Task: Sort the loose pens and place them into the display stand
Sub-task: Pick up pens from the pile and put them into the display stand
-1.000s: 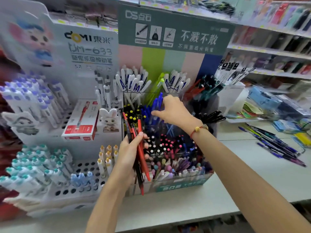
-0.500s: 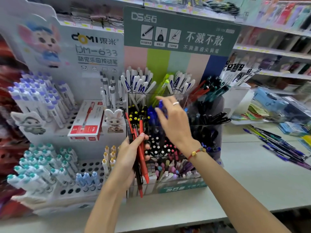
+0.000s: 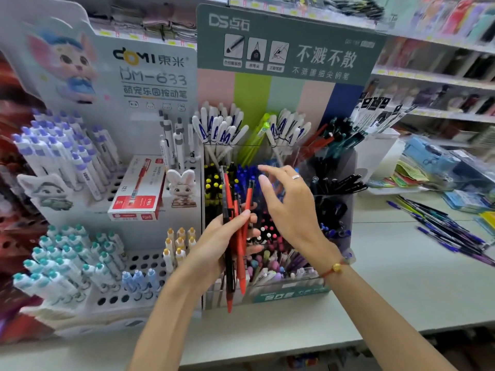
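Held in the left hand (image 3: 222,239) is a bunch of red and black pens (image 3: 235,236), gripped upright by curled fingers and thumb directly in front of the display stand (image 3: 292,293). At 1 o'clock from that bunch, the right hand (image 3: 290,207) is held with fingers loosely spread and nothing between them; a ring and a red cord bracelet are worn on it.

On the stand's green header (image 3: 292,44) at 12 o'clock, "DS" and the characters "不溅不散" are printed beside three small pictograms. Its compartments are filled with white pens marked with a blue "A", green, blue, yellow-tipped, black and pastel pens, and much of the middle rows is hidden behind both hands.

At 10 o'clock a white stand (image 3: 150,76) is lettered "DOMI 東米" and "DM-633", with a cartoon animal above. Purple-capped and teal-capped pens are held in its holes, and a red and white pen box (image 3: 136,191) is laid on it beside a small rabbit figure (image 3: 182,187).

At 3 o'clock, loose pens (image 3: 444,226) in blue and purple are scattered on the counter (image 3: 401,277), well apart from both hands. Shelves behind are blurred.
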Tool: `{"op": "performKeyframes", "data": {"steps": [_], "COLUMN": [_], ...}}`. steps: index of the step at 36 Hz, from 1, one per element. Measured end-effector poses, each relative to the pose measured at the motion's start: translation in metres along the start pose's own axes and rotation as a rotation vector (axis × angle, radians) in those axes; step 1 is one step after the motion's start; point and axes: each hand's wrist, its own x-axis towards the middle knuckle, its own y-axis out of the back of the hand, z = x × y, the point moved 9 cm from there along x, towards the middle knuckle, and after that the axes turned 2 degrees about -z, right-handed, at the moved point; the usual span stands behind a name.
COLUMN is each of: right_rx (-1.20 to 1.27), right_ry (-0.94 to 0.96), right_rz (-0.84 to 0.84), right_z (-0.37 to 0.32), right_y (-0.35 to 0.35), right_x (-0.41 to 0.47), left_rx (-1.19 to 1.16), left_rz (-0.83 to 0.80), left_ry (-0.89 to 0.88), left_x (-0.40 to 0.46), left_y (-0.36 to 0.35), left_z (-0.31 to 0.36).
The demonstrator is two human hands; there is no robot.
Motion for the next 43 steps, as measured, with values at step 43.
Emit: {"op": "performKeyframes", "data": {"steps": [43], "right_rx": [0.489], "right_ry": [-0.256], "right_rz": [0.421], "right_z": [0.097], "right_y": [0.176], "right_x": [0.067], "left_rx": [0.213], "left_rz": [-0.011], "left_ry": [0.065], "left_x": [0.073], "left_y": [-0.086], "left_z": [0.005]}}
